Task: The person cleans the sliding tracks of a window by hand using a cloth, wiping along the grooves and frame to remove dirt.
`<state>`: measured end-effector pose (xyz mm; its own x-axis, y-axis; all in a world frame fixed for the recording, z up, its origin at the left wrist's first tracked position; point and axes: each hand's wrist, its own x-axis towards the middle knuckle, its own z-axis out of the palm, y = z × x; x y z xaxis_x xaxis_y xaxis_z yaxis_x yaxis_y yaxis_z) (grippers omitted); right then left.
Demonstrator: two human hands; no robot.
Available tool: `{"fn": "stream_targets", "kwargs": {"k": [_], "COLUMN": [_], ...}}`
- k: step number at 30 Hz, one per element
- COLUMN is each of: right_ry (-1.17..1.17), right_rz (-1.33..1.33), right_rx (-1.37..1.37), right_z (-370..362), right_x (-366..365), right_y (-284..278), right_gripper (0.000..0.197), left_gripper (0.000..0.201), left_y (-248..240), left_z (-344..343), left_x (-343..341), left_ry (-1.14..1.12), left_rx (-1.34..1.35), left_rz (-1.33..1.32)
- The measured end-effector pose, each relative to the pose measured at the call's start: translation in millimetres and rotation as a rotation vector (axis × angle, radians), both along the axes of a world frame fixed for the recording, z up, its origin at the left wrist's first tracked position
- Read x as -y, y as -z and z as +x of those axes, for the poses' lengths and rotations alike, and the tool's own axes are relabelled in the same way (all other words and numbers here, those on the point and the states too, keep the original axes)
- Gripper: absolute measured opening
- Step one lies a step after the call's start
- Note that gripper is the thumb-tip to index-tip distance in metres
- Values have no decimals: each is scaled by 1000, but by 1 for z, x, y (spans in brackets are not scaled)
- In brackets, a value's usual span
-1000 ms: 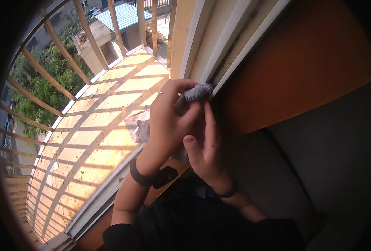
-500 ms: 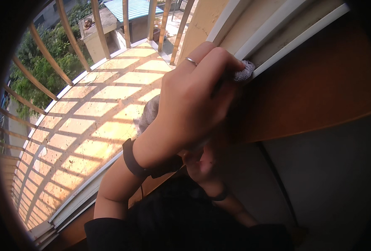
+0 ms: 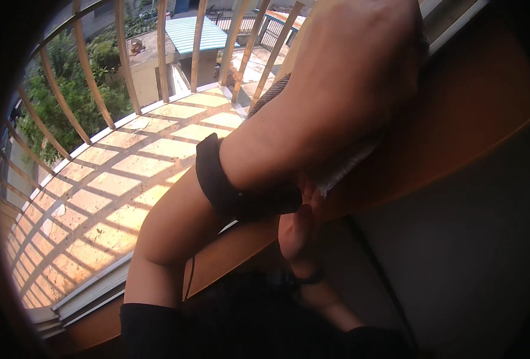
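My left hand [image 3: 360, 60] reaches up and across to the window track, its back towards me and its fingers bent down out of sight. A grey cloth [image 3: 348, 163] shows beneath that hand, with a pale frayed edge. More grey textured fabric [image 3: 271, 94] shows on the wrist's far side, so the hand appears closed on the cloth. A black band [image 3: 213, 173] circles the left wrist. Lower down, my right hand [image 3: 298, 233] is upturned beside the cloth's bottom edge, fingers loosely extended and partly hidden. Whether it touches the cloth is unclear.
White sliding-window track [image 3: 456, 27] runs along a brown wooden sill [image 3: 480, 113]. Outside lies a sunlit ledge [image 3: 151, 155] behind upright metal bars [image 3: 123, 60]. A dark cable [image 3: 375, 263] hangs down the grey wall [image 3: 456, 239] below the sill.
My left hand has moved up and right along the track, now covering much of it. My right hand has shifted slightly up and right. The view has tilted a little.
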<state>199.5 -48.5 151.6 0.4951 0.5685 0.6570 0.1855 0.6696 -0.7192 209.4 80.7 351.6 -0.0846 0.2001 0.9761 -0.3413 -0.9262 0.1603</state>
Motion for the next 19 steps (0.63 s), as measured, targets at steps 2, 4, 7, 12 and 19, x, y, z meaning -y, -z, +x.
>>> {"fn": "stream_targets", "kwargs": {"k": [2, 4, 7, 12, 19], "right_ry": [25, 33, -12, -180, -275], "right_rz": [108, 87, -136, -380, -599], "right_rx": [178, 333, 295, -84, -119], "right_z": [6, 19, 21, 0, 6], "right_x": [-10, -7, 11, 31, 33], "right_y": [-32, -32, -7, 52, 67], "right_gripper": [57, 58, 56, 40, 46], "left_gripper": [9, 11, 11, 12, 14], "left_y": [-9, -12, 7, 97, 93], "left_z": [-7, -11, -18, -43, -37], "left_x": [3, 5, 11, 25, 26], "left_ry": [20, 67, 96, 115, 46], "left_rx": [-46, -85, -313, -539, -501], "left_rz": [-20, -40, -208, -363, -276]}}
